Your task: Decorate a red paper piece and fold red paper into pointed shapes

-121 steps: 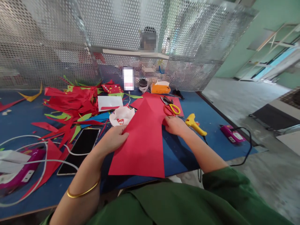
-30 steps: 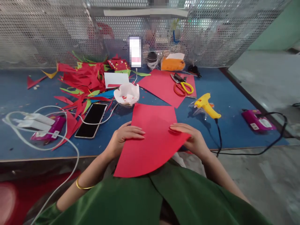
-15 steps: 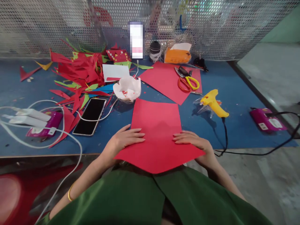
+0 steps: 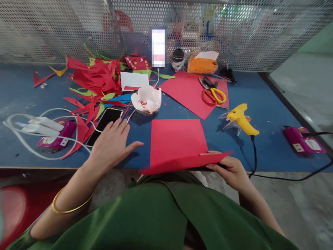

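A red paper sheet [image 4: 178, 139] lies at the table's front edge, its near part bent up and seen nearly edge-on. My right hand [image 4: 229, 170] grips the raised part at its right side, thumb and fingers on either face. Fingers spread, my left hand [image 4: 111, 144] is off the sheet, over the near end of a dark phone [image 4: 105, 121]. Whether it touches the phone, I cannot tell. Just beyond the sheet stands a white paper-lined bowl [image 4: 147, 100] with small red scraps in it.
Red and green paper scraps [image 4: 101, 74] heap at the back left. Scissors [image 4: 214, 95] rest on another red sheet [image 4: 187, 92]. A yellow glue gun [image 4: 243, 119] with a black cord lies right. Purple power strips [image 4: 303, 140] sit at both sides, and a lit phone [image 4: 158, 47] leans on the mesh.
My left hand has left the paper and moved left, over the phone. The sheet's near part has tilted up, with my right hand now gripping it. The view has shifted slightly.
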Demonstrator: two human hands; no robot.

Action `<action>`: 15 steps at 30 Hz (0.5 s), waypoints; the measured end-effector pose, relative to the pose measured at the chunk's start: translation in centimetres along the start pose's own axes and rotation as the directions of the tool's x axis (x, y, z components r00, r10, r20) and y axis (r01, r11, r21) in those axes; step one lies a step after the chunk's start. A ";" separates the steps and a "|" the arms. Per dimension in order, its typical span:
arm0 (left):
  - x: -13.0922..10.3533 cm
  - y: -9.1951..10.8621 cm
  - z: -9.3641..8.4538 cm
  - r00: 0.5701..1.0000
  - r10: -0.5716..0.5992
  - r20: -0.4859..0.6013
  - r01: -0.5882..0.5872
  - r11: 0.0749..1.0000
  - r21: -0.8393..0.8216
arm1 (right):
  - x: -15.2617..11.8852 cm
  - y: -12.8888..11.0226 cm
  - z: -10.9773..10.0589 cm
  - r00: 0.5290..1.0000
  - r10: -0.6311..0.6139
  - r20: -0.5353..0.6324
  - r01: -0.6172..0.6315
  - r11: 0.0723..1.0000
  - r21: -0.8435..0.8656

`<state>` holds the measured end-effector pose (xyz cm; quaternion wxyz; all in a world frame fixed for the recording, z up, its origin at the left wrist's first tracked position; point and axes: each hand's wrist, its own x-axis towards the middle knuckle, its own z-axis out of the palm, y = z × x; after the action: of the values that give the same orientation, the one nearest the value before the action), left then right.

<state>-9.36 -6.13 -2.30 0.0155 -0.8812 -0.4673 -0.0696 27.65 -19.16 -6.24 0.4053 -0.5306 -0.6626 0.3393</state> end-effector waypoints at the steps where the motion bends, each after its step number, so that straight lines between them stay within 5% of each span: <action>1: -0.1 0.2 -0.3 0.999 0.021 -0.050 -0.022 0.999 -0.023 | 0.0 0.0 0.0 1.000 0.007 0.006 -0.007 1.000 -0.015; 3: 0.0 1.3 -0.4 0.980 0.180 -0.079 -0.189 0.975 -0.115 | -0.1 0.1 -0.1 0.999 0.018 0.030 -0.017 0.999 -0.030; 6: 1.1 3.2 0.8 0.895 0.436 0.096 -0.405 0.884 -0.236 | 0.0 0.0 -0.2 0.998 0.034 0.046 -0.032 0.999 -0.040; 8: 2.0 3.5 1.6 0.925 0.349 0.151 -0.324 0.931 -0.167 | 0.0 0.0 -0.2 0.998 0.040 0.049 -0.038 0.998 -0.042; 9: 2.3 3.3 1.8 0.973 0.199 0.115 -0.191 0.978 -0.084 | 0.0 0.0 -0.2 0.998 0.036 0.052 -0.034 0.999 -0.035; 11: 2.4 2.9 1.6 1.000 -0.022 -0.013 0.022 1.000 -0.003 | -0.1 -0.1 0.0 0.998 0.023 0.050 -0.022 1.000 -0.013; 13: 2.1 2.9 1.1 0.996 0.006 -0.084 -0.010 0.999 -0.038 | 0.0 -0.1 0.1 0.999 0.012 0.040 -0.012 1.000 -0.001; 15: 1.8 3.6 0.9 0.973 0.230 -0.034 -0.232 0.962 -0.142 | 0.1 -0.2 0.2 1.000 0.008 0.024 -0.007 1.000 -0.008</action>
<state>-5.31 -6.64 -2.81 -0.0368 -0.9279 -0.3548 -0.1086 27.33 -19.07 -6.09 0.3939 -0.5305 -0.6668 0.3447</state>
